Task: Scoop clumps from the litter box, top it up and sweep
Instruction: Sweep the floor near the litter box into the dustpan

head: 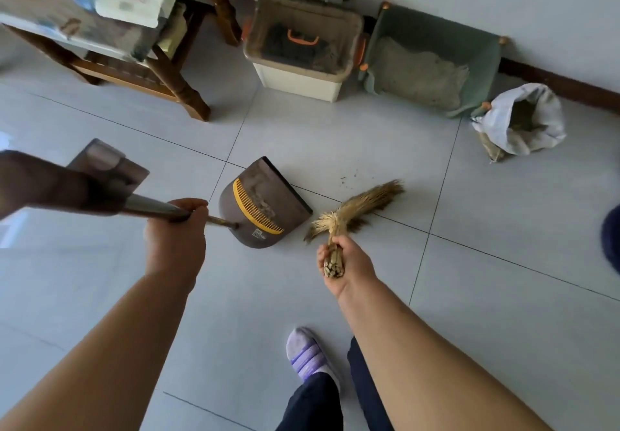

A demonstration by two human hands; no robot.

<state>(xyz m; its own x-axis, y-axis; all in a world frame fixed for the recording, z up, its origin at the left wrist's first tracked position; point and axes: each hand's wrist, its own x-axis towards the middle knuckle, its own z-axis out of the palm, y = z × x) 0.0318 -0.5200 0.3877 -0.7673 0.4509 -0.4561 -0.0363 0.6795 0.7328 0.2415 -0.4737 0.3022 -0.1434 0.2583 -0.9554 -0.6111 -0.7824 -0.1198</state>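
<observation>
While standing on the grey tiled floor (503, 296), the person is placing one foot in a purple slipper (310, 355) at 6 o'clock. Right hand (342, 263), just right of centre, is clenching the bound stalk end of a straw hand broom (362, 206); the bristles are fanning toward 1 o'clock and resting on the tiles. Left hand (177, 232), at 9 o'clock, is gripping the long metal handle (151, 205) of a brown dustpan (265, 202). The pan is sitting on the floor at centre, its yellow comb (258, 211) facing up and its open lip lying just beside the bristles. Scattered litter specks (349, 177) are lying on the tile beyond the broom. Farther out, at 1 o'clock, a green litter box (432, 61) holding pale litter is standing against the wall, with an open white sack (523, 118) to its right and a lidded clear bin (302, 44) at 12 o'clock. A wooden table (174, 71) is occupying 11 o'clock.
</observation>
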